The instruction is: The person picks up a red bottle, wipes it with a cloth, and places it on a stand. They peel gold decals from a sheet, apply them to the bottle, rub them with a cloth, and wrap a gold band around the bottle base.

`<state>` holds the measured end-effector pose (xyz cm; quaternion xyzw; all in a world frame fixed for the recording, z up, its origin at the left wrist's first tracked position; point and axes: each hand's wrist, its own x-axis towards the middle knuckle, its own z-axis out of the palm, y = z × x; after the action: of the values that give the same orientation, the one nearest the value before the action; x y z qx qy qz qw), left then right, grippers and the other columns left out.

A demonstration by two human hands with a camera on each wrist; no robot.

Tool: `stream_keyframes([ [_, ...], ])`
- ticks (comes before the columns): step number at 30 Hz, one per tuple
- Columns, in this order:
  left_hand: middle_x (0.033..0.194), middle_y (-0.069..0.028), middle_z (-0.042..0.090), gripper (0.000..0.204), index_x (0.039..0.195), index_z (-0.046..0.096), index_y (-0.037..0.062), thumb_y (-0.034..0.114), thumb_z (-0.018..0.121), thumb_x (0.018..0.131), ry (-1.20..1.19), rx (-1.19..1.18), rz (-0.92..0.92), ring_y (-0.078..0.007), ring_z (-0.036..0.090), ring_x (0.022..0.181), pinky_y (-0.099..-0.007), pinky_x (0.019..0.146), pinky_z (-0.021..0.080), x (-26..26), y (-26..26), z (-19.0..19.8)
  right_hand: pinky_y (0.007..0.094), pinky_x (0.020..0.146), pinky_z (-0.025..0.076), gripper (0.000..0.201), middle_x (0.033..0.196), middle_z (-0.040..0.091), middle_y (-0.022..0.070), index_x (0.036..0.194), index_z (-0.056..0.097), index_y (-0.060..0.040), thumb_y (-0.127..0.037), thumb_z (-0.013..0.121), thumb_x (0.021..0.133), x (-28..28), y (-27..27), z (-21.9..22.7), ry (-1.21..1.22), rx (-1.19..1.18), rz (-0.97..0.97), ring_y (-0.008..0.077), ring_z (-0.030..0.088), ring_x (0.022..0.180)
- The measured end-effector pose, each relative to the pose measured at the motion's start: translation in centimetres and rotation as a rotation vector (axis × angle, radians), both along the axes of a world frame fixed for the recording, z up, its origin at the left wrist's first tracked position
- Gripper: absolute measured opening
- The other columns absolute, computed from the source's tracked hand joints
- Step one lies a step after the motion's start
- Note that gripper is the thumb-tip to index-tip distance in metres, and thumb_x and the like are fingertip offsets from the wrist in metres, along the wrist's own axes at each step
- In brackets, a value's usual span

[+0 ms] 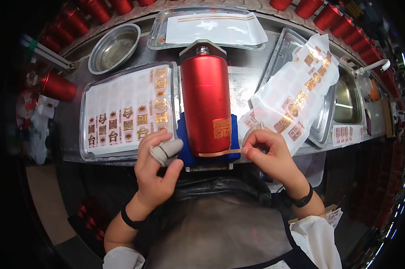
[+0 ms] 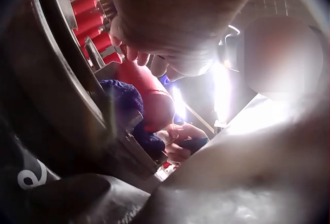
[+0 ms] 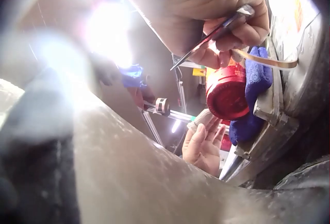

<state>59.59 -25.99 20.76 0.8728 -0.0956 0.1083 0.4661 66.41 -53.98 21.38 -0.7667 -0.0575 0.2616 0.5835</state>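
A red metal bottle (image 1: 205, 98) lies on a blue cloth (image 1: 235, 134), its base toward the person and a gold emblem (image 1: 221, 129) on its side near that end. My right hand (image 1: 274, 154) pinches one end of a narrow gold strip (image 1: 220, 153), which runs across the bottle's lower edge. Tucked in the same hand, a pointed metal tool like tweezers (image 3: 214, 36) shows in the right wrist view. On the bottle's left, my left hand (image 1: 154, 172) hovers with loosely bent fingers, holding nothing. Grey covers (image 1: 166, 151) wrap some of its fingertips.
Left of the bottle is a tray (image 1: 84, 134) with a sheet of gold stickers (image 1: 117, 96). Another sticker sheet (image 1: 296, 103) lies over a tray at right, beside a sink (image 1: 347, 101). A metal bowl (image 1: 94, 62) and a tray (image 1: 156, 38) stand behind. Red bottles (image 1: 339, 27) line the back.
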Motion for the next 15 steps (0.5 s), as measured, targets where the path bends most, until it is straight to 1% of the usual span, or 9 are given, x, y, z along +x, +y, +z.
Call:
stream_keyframes([
  [1,0.124,-0.0158,0.058,0.034,0.111,0.071,0.0011,0.011,0.073,0.079,-0.080,0.115,-0.030,-0.0332,0.054,0.120,-0.0440,0.102,0.043,-0.1,0.1,0.4,0.0234,0.065,0.041,0.010,0.083,0.056,0.0023,0.081,0.065,-0.0016,-0.009,0.070,0.083,0.0,0.0,-0.1,-0.006,0.012,-0.008,0.0080,0.049,0.072],
  [2,0.124,-0.0147,0.057,0.032,0.109,0.073,0.0037,0.015,0.071,0.079,-0.093,0.113,-0.069,-0.0360,0.053,0.121,-0.0476,0.107,0.039,-0.1,-0.3,0.8,0.0238,0.065,0.041,0.010,0.082,0.056,0.0023,0.081,0.065,-0.0016,-0.010,0.070,0.084,0.0,0.0,-0.3,-0.011,0.023,-0.012,0.0081,0.049,0.071],
  [4,0.124,-0.0137,0.056,0.032,0.108,0.074,0.0076,0.014,0.073,0.077,-0.147,0.218,-0.151,-0.0358,0.053,0.120,-0.0510,0.108,0.036,0.0,-0.9,1.4,0.0246,0.064,0.041,0.011,0.081,0.056,0.0024,0.081,0.065,-0.0018,-0.011,0.070,0.083,-0.1,0.1,-0.5,-0.004,0.034,-0.015,0.0084,0.049,0.070],
  [5,0.123,-0.0129,0.056,0.032,0.106,0.075,0.0114,0.014,0.075,0.074,-0.141,0.252,-0.145,-0.0352,0.053,0.119,-0.0542,0.109,0.033,0.0,-1.4,1.5,0.0251,0.064,0.041,0.011,0.081,0.056,0.0026,0.080,0.065,-0.0019,-0.011,0.070,0.083,-0.1,0.1,-0.5,0.004,0.033,-0.019,0.0087,0.049,0.070],
  [8,0.122,-0.0118,0.056,0.031,0.105,0.075,0.0118,0.014,0.076,0.074,-0.158,0.326,-0.127,-0.0344,0.053,0.118,-0.0553,0.110,0.031,0.2,-1.1,0.9,0.0259,0.063,0.041,0.012,0.080,0.056,0.0032,0.079,0.065,-0.0024,-0.013,0.070,0.083,-0.1,0.1,-0.7,-0.027,-0.015,-0.016,0.0093,0.049,0.069],
  [12,0.121,-0.0105,0.055,0.031,0.104,0.075,0.0121,0.014,0.076,0.073,-0.146,0.320,-0.117,-0.0336,0.054,0.118,-0.0551,0.110,0.030,-0.1,-0.6,0.2,0.0260,0.061,0.040,0.014,0.079,0.056,0.0037,0.077,0.064,-0.0028,-0.014,0.071,0.083,0.0,0.6,-1.2,-0.095,-0.025,-0.039,0.0096,0.048,0.067],
  [15,0.121,-0.0099,0.054,0.031,0.103,0.075,0.0126,0.014,0.076,0.072,-0.141,0.310,-0.114,-0.0335,0.054,0.118,-0.0545,0.111,0.029,-0.3,-0.7,0.2,0.0237,0.069,0.043,0.012,0.084,0.058,0.0010,0.082,0.063,-0.0011,-0.009,0.071,0.084,0.3,0.6,-0.6,-0.050,-0.072,0.019,0.0069,0.052,0.078],
])
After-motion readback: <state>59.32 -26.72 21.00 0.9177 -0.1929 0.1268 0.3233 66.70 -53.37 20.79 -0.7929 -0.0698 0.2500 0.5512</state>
